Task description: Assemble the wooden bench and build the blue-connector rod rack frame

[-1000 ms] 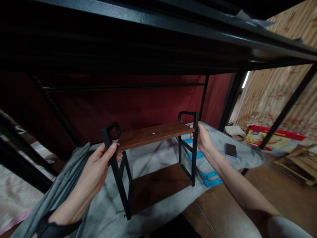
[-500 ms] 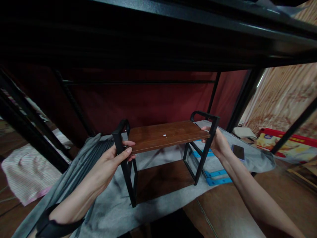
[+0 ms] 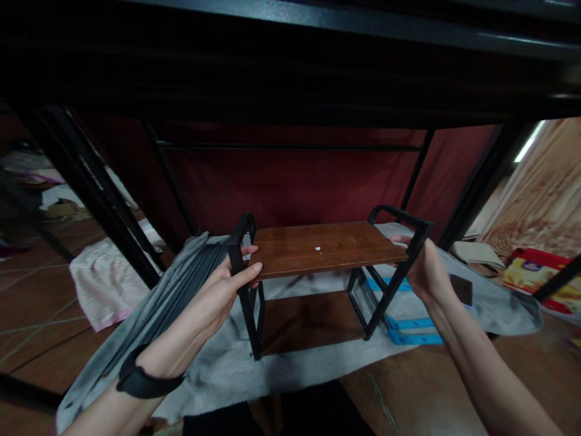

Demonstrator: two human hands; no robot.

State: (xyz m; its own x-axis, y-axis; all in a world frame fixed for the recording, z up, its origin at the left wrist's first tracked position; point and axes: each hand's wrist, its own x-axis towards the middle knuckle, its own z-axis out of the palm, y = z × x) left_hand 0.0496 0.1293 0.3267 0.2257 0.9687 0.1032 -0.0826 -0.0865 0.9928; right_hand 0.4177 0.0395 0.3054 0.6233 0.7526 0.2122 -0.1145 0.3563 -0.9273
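Note:
A small two-tier shelf rack (image 3: 327,254) with brown wooden boards and a black metal frame stands upright on a grey cloth. My left hand (image 3: 227,287) grips its left end, thumb on top of the upper board and fingers around the black upright. At the opposite end, my right hand (image 3: 426,272) is closed around the right upright and board edge; some of its fingers are hidden behind the frame. A tiny white mark shows on the upper board. The lower board (image 3: 311,321) rests just above the cloth.
Black metal beams (image 3: 290,72) of a larger frame pass overhead, with posts on both sides. Blue strips (image 3: 413,330) and a phone (image 3: 462,289) lie right on the grey cloth (image 3: 313,369). A striped cloth (image 3: 109,275) is at left, a red-yellow package (image 3: 540,275) far right.
The camera view has turned a little left, so everything appears shifted right. Both hands keep their hold on the shelf rack, which shows no clear movement on the cloth.

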